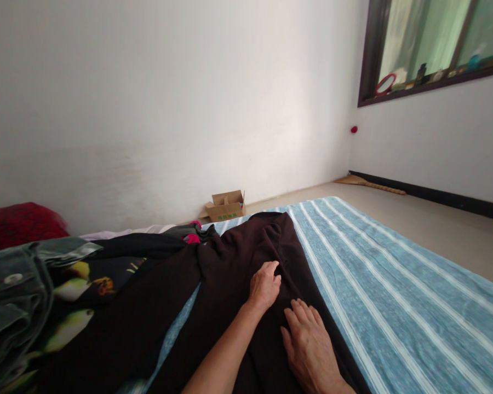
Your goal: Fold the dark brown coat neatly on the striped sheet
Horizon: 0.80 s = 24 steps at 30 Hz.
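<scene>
A dark brown garment lies spread over the bed, wrinkled near its far end. One long sleeve or leg of it stretches toward the lower left; I cannot tell which. My left hand rests on the garment with its fingers curled and closed on a fold of the cloth. Nearer to me, my right hand is laid palm down on the same garment, fingers stretched out and holding nothing.
A striped blue sheet covers the bed. Piled at left are a grey denim garment, a black printed cloth and a red bundle. A cardboard box stands by the wall, below and left of a window.
</scene>
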Each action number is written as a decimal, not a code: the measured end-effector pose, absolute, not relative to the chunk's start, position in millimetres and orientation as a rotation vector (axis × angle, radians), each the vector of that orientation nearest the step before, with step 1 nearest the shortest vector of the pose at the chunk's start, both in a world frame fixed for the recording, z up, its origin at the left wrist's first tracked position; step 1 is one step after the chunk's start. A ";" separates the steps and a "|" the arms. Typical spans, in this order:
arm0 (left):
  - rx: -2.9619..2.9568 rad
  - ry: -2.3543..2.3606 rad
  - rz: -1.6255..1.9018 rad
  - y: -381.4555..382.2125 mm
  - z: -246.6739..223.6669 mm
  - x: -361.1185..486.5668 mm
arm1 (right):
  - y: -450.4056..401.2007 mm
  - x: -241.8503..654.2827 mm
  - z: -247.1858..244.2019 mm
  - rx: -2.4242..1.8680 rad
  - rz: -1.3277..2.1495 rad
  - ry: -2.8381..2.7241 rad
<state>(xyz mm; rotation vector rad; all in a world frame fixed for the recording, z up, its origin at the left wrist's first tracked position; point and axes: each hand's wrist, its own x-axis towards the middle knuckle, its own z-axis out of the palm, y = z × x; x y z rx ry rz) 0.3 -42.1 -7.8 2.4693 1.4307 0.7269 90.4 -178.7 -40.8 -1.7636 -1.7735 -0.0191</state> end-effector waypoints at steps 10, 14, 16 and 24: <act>2.504 1.482 0.653 -42.8 -4.0 3.4 | -177.5 90.2 -39.1 -1.783 -0.005 -1.770; 2.525 1.516 0.640 -43.9 -1.1 6.3 | -177.6 90.2 -39.0 -1.784 -0.001 -1.764; 2.539 1.540 0.644 -45.4 0.8 8.3 | -178.3 90.2 -39.6 -1.783 0.002 -1.765; 2.644 1.640 0.551 -43.7 -0.8 14.2 | -179.0 90.9 -43.2 -1.767 -0.007 -1.770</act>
